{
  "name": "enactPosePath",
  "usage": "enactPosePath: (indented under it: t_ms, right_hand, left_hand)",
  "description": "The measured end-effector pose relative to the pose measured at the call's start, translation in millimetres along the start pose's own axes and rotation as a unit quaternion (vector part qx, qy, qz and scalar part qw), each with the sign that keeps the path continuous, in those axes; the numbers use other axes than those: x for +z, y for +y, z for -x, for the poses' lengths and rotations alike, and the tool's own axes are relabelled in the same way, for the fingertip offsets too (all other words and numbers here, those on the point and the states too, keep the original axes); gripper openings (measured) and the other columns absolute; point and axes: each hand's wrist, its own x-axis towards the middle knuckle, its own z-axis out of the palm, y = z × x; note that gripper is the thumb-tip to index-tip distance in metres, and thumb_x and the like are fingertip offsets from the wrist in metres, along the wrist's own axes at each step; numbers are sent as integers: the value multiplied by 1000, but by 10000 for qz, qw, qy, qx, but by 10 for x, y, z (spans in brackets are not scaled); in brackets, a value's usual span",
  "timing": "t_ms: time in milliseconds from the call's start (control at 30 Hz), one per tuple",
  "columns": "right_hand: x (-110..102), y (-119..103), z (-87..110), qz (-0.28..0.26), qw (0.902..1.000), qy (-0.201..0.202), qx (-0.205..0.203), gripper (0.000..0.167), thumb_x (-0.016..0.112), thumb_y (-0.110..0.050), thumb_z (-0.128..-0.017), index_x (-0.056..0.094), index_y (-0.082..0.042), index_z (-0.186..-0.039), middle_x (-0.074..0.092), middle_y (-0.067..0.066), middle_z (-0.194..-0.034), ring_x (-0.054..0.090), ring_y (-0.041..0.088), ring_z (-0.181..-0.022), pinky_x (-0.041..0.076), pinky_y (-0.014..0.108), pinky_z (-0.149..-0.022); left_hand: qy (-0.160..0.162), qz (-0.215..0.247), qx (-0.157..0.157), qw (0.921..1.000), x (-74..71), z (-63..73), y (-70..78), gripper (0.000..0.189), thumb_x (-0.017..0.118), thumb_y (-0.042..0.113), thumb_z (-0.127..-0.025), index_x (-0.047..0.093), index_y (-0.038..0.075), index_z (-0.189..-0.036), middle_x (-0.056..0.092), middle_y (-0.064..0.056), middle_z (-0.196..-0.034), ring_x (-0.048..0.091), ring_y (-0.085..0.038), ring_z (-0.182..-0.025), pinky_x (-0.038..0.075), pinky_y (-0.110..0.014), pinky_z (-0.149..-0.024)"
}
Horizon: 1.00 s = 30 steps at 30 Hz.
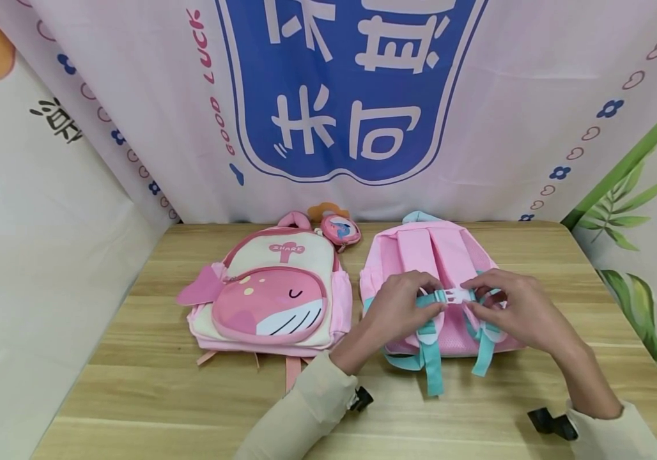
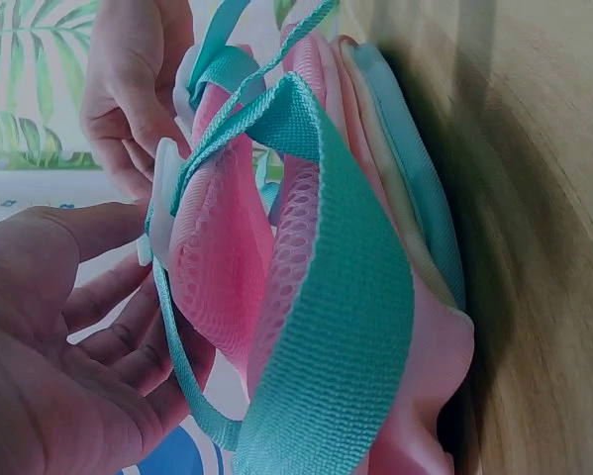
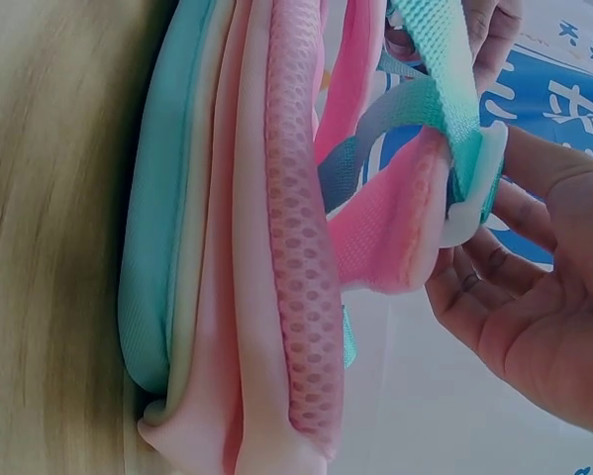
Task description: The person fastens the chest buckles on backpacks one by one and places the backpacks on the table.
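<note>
A pink backpack (image 1: 374, 262) lies with its straps facing up at the right of the table in the head view. Across its two pink shoulder straps (image 1: 417, 252) runs a teal chest strap with a white side-release buckle (image 1: 455, 296). My left hand (image 1: 400, 303) pinches the buckle's left end by the teal webbing. At the other end, my right hand (image 1: 521, 310) holds the right part between thumb and fingers. The two buckle parts meet between my fingertips. Wide teal webbing (image 2: 345, 317) loops beside my left hand in the left wrist view.
Left of it lies a second backpack (image 1: 273, 300) with a pink whale on its front. A small round pouch (image 1: 340, 230) sits by its top. Loose teal strap ends (image 1: 433, 367) hang toward the front of the wooden table (image 1: 190, 409). A printed curtain (image 1: 495, 128) stands behind.
</note>
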Motion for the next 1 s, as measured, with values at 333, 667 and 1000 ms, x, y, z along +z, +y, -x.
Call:
enactPosePath:
  t_ms: [333, 667, 1000]
  right_hand:
    - [16, -5, 2, -57, 9999, -32, 143, 30, 89, -3, -85, 81, -11, -113, 76, -2, -96, 72, 12, -82, 63, 22, -74]
    - [-11, -8, -8, -232, 9989, -155, 381, 35, 90, -9, -86, 80, -7, -119, 79, 3, -100, 74, 15, -86, 61, 17, -74]
    - [-8, -5, -15, -149, 9981, -298, 520, 29, 89, -11, -88, 80, -7, -115, 77, -2, -91, 68, 4, -80, 60, 18, -72]
  left_hand:
    - [32, 8, 38, 10000, 11, -9, -9, 22, 82, 27, -98, 80, 16, -117, 78, 4, -105, 67, -4, -93, 51, -13, -82]
    - [58, -79, 118, 9999, 3, -4, -22, 23, 82, 27, -98, 81, 17, -118, 80, 3, -106, 70, -4, -94, 52, -12, -81]
    - [82, -35, 60, 9999, 3, -2, -25, 23, 81, 26, -98, 81, 17, -119, 81, 4, -110, 71, -4, -96, 52, -12, -82]
